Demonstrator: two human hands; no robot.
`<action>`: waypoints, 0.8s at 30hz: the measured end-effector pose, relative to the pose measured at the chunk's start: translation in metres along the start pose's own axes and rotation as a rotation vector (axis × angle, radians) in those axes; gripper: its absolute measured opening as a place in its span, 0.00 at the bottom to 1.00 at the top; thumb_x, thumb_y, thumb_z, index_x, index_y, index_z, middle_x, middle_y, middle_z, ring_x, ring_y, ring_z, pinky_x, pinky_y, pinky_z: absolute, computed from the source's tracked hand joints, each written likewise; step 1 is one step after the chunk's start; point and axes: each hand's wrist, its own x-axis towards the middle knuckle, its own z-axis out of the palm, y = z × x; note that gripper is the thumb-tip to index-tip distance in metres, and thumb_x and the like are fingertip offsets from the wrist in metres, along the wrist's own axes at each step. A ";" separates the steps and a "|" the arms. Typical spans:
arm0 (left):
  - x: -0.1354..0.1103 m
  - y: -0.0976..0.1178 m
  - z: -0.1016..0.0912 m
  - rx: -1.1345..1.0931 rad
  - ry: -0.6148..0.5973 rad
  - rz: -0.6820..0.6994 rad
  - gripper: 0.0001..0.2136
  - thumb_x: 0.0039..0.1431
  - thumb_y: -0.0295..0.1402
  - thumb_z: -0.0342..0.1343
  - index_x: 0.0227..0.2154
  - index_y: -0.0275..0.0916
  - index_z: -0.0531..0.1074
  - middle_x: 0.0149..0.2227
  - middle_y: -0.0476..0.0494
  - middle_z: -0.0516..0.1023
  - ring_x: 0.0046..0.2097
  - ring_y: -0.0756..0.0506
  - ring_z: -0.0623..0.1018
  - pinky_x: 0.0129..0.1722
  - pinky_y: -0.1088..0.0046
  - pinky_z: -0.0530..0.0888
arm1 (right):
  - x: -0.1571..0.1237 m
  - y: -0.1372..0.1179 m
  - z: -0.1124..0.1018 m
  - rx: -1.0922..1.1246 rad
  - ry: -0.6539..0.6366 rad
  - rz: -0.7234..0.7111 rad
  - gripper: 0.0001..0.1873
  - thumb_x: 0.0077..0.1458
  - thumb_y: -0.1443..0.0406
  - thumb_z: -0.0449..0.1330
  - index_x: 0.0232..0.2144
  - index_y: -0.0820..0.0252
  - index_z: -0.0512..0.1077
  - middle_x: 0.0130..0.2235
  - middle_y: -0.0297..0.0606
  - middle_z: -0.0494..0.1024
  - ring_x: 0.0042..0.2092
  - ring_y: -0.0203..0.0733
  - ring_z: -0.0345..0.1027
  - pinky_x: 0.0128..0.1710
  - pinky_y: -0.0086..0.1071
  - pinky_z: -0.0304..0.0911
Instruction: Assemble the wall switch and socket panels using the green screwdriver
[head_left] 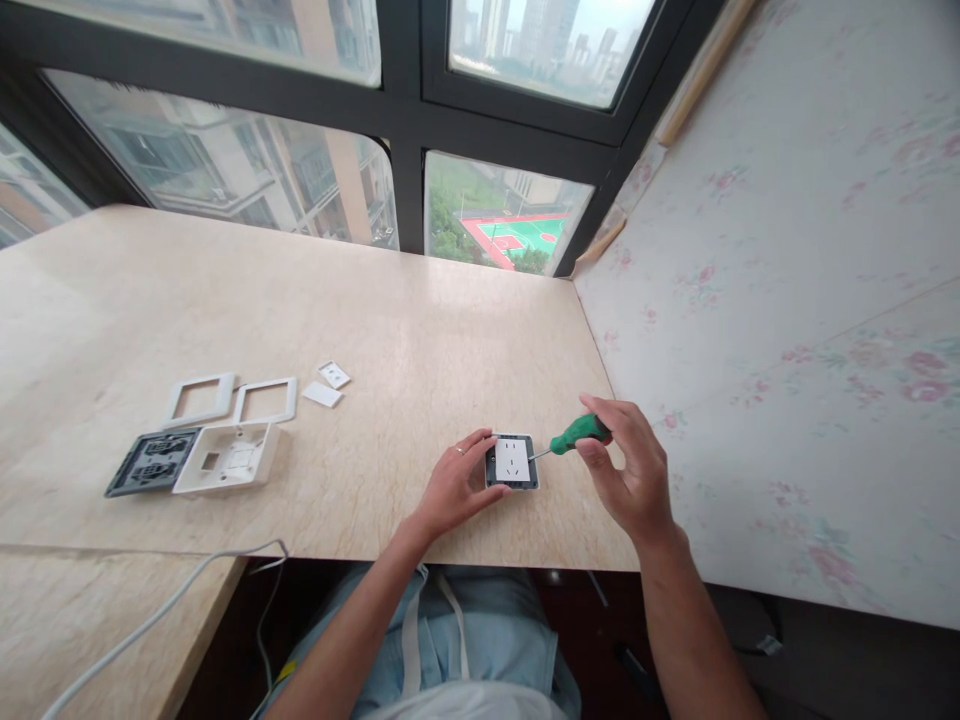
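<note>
A wall socket (512, 461) with a white face and dark grey frame lies on the marble-look counter near its front edge. My left hand (463, 482) grips the socket from its left side, thumb at the near edge and fingers at the far edge. In my right hand (630, 467) is a green-handled screwdriver (579, 433), its handle closed between thumb and fingers. The screwdriver's thin shaft points left, and its tip meets the right side of the socket's dark frame. Whether the tip sits in a screw is too small to tell.
To the left lie two white frames (265, 400), a white mounting box (229, 458), a dark socket back (152, 462) and two small white plates (323, 394). A white cable (165, 608) crosses the lower left. Windows stand behind the counter (420, 330); a flowered wall (787, 330) bounds the right.
</note>
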 end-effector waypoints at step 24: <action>0.000 -0.001 0.001 0.015 0.010 0.015 0.30 0.57 0.45 0.62 0.60 0.46 0.62 0.65 0.37 0.65 0.65 0.36 0.66 0.62 0.52 0.66 | 0.001 -0.006 -0.006 0.239 -0.159 0.170 0.21 0.66 0.64 0.52 0.60 0.48 0.66 0.57 0.42 0.73 0.59 0.51 0.68 0.56 0.55 0.69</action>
